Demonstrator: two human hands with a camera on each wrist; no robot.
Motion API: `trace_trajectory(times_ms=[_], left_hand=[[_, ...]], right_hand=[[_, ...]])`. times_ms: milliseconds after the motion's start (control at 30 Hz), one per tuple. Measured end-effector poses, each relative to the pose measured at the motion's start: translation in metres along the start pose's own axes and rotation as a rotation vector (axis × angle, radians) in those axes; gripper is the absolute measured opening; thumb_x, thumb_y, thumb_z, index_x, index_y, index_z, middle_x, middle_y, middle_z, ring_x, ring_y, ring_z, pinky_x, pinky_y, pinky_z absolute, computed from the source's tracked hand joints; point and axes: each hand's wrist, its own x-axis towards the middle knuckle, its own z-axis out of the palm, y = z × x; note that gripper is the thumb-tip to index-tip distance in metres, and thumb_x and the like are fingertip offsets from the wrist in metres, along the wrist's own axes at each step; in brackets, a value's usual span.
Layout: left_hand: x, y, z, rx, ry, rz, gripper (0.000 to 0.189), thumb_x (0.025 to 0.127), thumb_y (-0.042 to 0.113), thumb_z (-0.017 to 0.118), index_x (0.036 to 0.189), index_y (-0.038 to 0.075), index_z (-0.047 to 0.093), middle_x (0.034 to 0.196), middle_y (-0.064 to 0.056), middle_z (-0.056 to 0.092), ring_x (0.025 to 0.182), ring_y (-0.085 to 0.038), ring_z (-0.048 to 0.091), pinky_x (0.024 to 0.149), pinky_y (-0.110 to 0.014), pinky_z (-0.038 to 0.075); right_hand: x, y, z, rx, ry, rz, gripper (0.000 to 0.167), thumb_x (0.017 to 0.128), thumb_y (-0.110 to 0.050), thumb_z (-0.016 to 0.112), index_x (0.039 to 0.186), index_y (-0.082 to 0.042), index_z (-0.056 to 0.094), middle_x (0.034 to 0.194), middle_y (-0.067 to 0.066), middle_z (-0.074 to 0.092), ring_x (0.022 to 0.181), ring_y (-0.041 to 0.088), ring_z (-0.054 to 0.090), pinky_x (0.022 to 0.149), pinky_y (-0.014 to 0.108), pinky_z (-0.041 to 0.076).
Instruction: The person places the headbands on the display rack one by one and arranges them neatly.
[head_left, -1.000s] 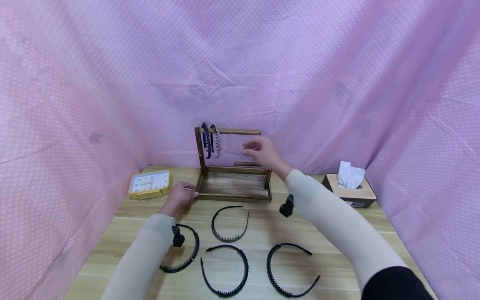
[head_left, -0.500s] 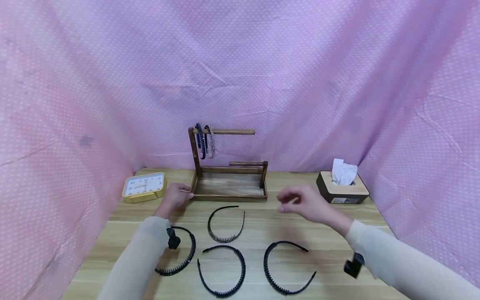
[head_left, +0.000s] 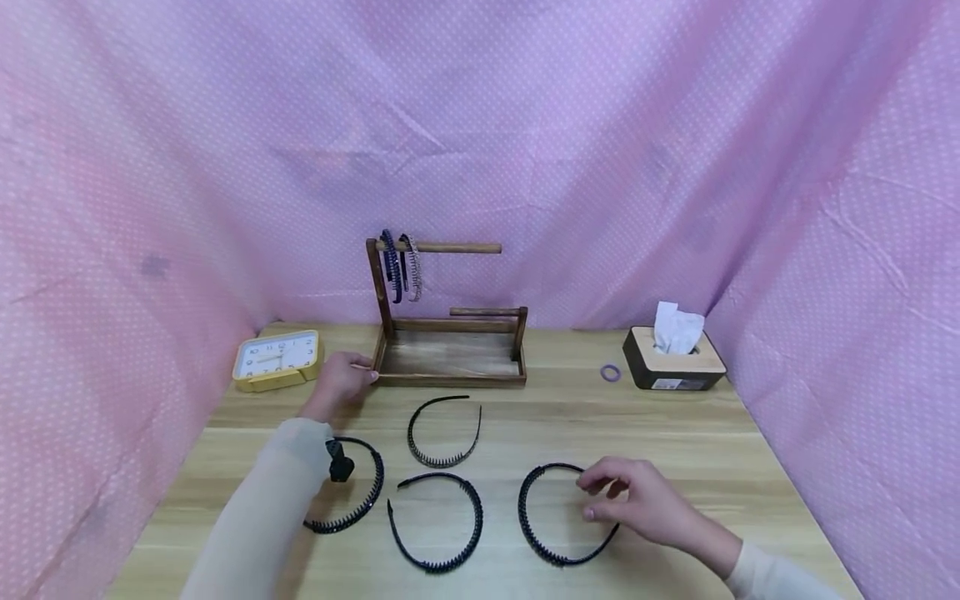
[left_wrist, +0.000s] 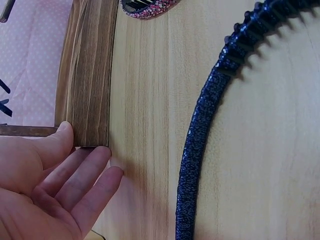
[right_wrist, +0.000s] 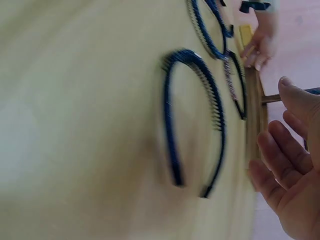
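My left hand (head_left: pixel 341 382) holds the front left corner of a wooden rack (head_left: pixel 450 381), thumb over the edge and fingers along the outer end; the left wrist view shows the thumb (left_wrist: pixel 60 140) at that corner. My right hand (head_left: pixel 633 500) hovers over the open ends of a dark toothed headband (head_left: pixel 529 521), its fingers loosely bent and holding nothing. In the right wrist view this headband (right_wrist: pixel 167 110) lies apart from the fingers. A dark blue headband (head_left: pixel 392 271) and a pale sparkly one (head_left: pixel 416 271) hang on the rack's upper bar (head_left: pixel 461 247).
More headbands lie on the table: one by the left forearm (head_left: pixel 367 500), one at front centre (head_left: pixel 477 525), and a thinner one (head_left: pixel 442 462) before the rack. A yellow clock (head_left: pixel 276 358) stands left. A purple ring (head_left: pixel 611 373) lies beside a tissue box (head_left: pixel 675 367).
My right hand has moved from beside the rack's upper bar, down and towards me, over the right headband. A purple ring shows on the table. My left hand stays at the rack.
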Motion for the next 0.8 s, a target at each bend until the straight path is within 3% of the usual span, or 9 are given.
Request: trace_trajectory(times_ms=[100,267,500,800], left_hand=[[0.001,0.0,-0.002,-0.001,-0.001,0.002,0.037,0.096,0.014,0.07,0.128,-0.005,0.066,0.127,-0.027,0.066,0.087,-0.024,0.065,0.068,-0.028,0.054],[0.002,-0.001,-0.003,0.019,-0.004,-0.006,0.04,0.095,0.016,0.071,0.13,-0.004,0.066,0.133,-0.029,0.062,0.099,-0.029,0.064,0.074,-0.032,0.057],[-0.001,0.003,-0.004,0.031,-0.007,0.002,0.041,0.095,0.016,0.072,0.129,-0.005,0.066,0.131,-0.029,0.063,0.096,-0.027,0.064,0.074,-0.031,0.054],[-0.002,0.003,-0.004,0.02,-0.019,-0.012,0.04,0.095,0.015,0.071,0.129,-0.005,0.065,0.128,-0.028,0.064,0.096,-0.027,0.063,0.072,-0.03,0.053]], right_hand=[[-0.009,0.005,0.014,0.037,-0.013,-0.008,0.027,0.085,-0.019,0.084,0.109,-0.012,0.074,0.099,0.003,0.076,0.087,0.02,0.071,0.07,0.028,0.057],[-0.018,0.01,0.032,0.048,-0.017,-0.018,0.029,0.083,-0.018,0.086,0.106,-0.007,0.074,0.095,0.006,0.075,0.083,0.018,0.07,0.066,0.029,0.058],[-0.019,0.014,0.05,0.043,-0.053,0.013,0.032,0.081,-0.026,0.087,0.107,-0.01,0.074,0.095,0.0,0.075,0.084,0.01,0.068,0.069,0.028,0.058],[-0.015,0.018,0.056,0.02,-0.084,0.018,0.032,0.081,-0.031,0.087,0.106,-0.014,0.074,0.091,-0.005,0.072,0.081,0.005,0.065,0.066,0.024,0.056]])
